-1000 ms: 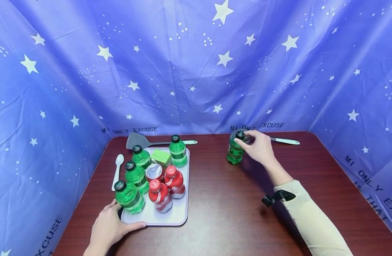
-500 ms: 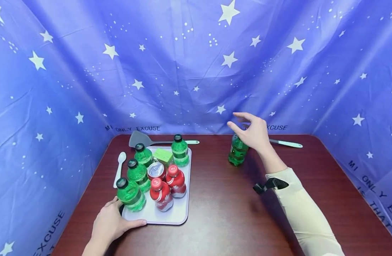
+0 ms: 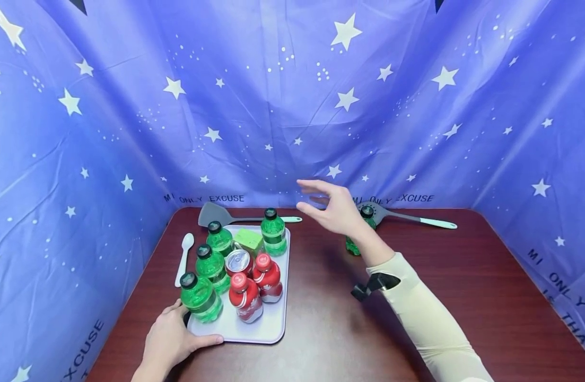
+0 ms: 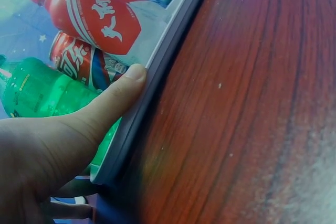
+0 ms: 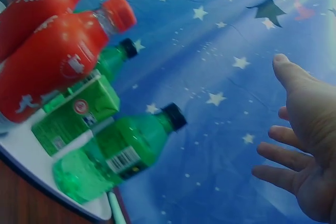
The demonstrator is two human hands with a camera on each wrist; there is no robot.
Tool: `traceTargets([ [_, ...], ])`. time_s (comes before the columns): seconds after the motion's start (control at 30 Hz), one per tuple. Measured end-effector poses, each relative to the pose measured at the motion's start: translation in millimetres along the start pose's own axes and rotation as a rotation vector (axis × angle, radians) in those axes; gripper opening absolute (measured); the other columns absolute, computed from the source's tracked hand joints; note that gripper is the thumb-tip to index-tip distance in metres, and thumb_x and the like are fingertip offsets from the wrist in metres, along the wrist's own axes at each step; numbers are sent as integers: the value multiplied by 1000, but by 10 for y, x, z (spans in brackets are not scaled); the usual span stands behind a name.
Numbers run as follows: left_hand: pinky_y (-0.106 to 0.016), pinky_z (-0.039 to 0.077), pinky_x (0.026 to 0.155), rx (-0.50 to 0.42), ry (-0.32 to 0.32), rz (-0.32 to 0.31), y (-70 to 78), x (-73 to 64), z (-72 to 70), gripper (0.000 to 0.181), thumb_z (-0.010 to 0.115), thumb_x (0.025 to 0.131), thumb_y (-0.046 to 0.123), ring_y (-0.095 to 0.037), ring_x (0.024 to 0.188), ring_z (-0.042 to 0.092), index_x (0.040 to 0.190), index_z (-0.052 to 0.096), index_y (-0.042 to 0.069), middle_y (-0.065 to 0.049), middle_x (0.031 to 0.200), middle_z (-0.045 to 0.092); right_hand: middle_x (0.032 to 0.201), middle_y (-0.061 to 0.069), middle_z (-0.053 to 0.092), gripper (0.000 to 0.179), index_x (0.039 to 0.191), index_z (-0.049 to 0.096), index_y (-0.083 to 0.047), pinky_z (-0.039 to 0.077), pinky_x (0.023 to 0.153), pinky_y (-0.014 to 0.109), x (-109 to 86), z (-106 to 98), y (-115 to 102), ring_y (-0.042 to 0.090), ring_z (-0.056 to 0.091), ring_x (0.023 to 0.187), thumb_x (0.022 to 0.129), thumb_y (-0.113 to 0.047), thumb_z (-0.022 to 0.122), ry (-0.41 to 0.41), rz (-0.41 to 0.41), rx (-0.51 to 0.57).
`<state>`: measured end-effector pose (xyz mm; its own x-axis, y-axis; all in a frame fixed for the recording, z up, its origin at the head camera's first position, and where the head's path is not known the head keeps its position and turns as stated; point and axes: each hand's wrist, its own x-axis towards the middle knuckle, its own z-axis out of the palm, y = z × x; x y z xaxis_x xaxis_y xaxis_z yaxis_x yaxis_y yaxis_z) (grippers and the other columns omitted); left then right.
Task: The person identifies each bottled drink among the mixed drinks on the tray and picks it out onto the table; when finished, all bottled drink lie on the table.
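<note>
My left hand [image 3: 170, 342] grips the near left corner of a pale tray [image 3: 261, 332], with its thumb along the front rim. On the tray stand several green soda bottles [image 3: 202, 302] with black caps, two red bottles [image 3: 246, 301], a soda can [image 3: 238, 262] and a green carton [image 3: 249, 242]. My right hand [image 3: 337, 210] is in the air right of the tray's back corner bottle [image 3: 273, 234], holding nothing, its fingers extended and apart from the thumb. Behind my right wrist a single green bottle [image 3: 352, 248] stands on the table, partly hidden.
A grey spatula [image 3: 211, 214] lies behind the tray, and a white spoon [image 3: 184, 260] lies to its left. At the back right rests a slotted skimmer [image 3: 407, 215] with a pale handle. Blue star-patterned cloth [image 3: 273, 106] walls the table [image 3: 464, 297].
My right hand has let go of the single green bottle, risen from it and moved left toward the tray. The left hand stays on the tray corner. The head view has shifted slightly.
</note>
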<state>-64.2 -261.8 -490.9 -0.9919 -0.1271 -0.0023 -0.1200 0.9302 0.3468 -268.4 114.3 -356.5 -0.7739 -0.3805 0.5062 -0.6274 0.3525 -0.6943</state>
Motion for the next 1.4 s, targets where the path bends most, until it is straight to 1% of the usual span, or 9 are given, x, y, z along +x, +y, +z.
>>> traceTargets([
  [0.37,-69,57,90,0,33,19,-20,2,-69,130,86,46,90,-55,125,63,137,68,-1,-35,140,65,139,9,74,55,143,69,-15,59,105,48,92,408,32,29,73,125,91,-27,86,-41,-73,-50],
  [0.5,-69,57,90,3,28,14,-40,-3,-71,130,85,46,91,-55,126,63,137,68,-1,-34,141,64,137,10,74,54,141,70,-14,59,105,50,97,547,64,31,71,128,92,-28,86,-70,-63,-38],
  [0.73,-69,57,93,3,25,20,-26,11,-72,129,87,47,89,-54,127,62,138,68,0,-35,142,63,137,6,74,54,140,71,-14,60,104,48,77,749,158,25,72,125,91,-31,87,-91,-15,-61],
  [0.87,-69,57,91,0,27,23,-5,24,-36,128,87,47,89,-54,127,62,137,69,1,-34,142,64,135,4,75,56,140,70,-15,61,95,45,37,821,245,23,73,116,90,-35,87,-91,13,-91],
  [1.0,-69,57,90,-6,31,27,7,24,8,127,88,47,88,-54,127,63,136,69,1,-34,141,64,127,2,78,55,139,70,-15,58,77,33,-7,879,327,20,71,87,90,-36,87,-89,36,-117],
  [1.1,-69,57,90,-10,39,32,7,10,25,125,89,46,87,-54,126,63,135,70,1,-35,139,65,124,4,78,55,138,70,-13,58,74,32,-40,923,379,24,68,78,90,-36,87,-99,54,-107],
  [1.17,-69,57,90,-12,43,36,5,0,29,124,89,46,86,-54,127,63,135,70,2,-35,139,65,125,5,77,56,138,70,-12,61,81,37,-62,948,406,25,72,87,90,-36,87,-104,69,-104],
  [1.3,-69,57,90,-21,40,36,-1,-12,34,122,89,46,86,-54,127,63,135,70,5,-33,139,66,131,9,76,59,139,68,-9,60,100,47,-100,983,430,26,75,116,90,-35,87,-119,97,-93],
  [1.4,-69,57,89,-20,38,37,-2,-13,30,123,89,46,86,-54,126,63,136,70,4,-33,140,65,130,11,76,60,140,66,-7,60,101,51,-116,996,433,29,75,117,91,-33,87,-139,107,-59],
])
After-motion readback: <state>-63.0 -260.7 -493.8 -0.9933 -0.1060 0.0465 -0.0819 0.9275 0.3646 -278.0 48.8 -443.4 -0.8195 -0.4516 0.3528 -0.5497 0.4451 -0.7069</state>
